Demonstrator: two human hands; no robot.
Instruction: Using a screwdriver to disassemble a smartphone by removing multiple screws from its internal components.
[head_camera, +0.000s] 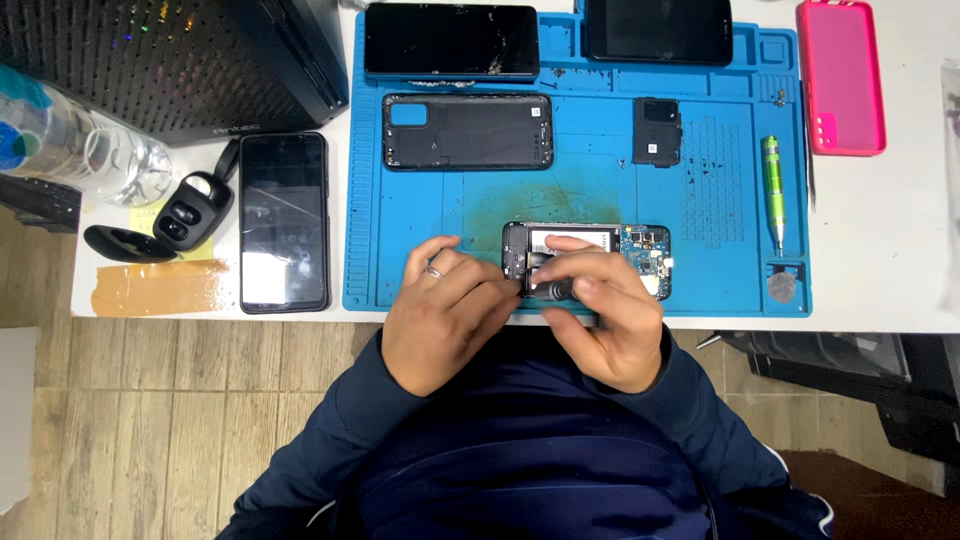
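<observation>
An opened phone (640, 250) lies on the blue repair mat (600, 190) near its front edge, with its battery and blue circuit board exposed. My left hand (445, 315), a ring on one finger, rests at the phone's left end with its fingertips on it. My right hand (605, 315) covers the phone's lower middle and pinches a small dark tool or part (552, 289) against it; what that item is stays unclear. Both forearms wear dark blue sleeves.
On the mat lie a black back cover (468, 132), a small black camera plate (657, 131), two dark phones (452, 41) at the back, a green screwdriver (772, 185). Off the mat: another phone (284, 222), an earbud case (185, 215), a bottle (75, 140), a pink case (840, 75).
</observation>
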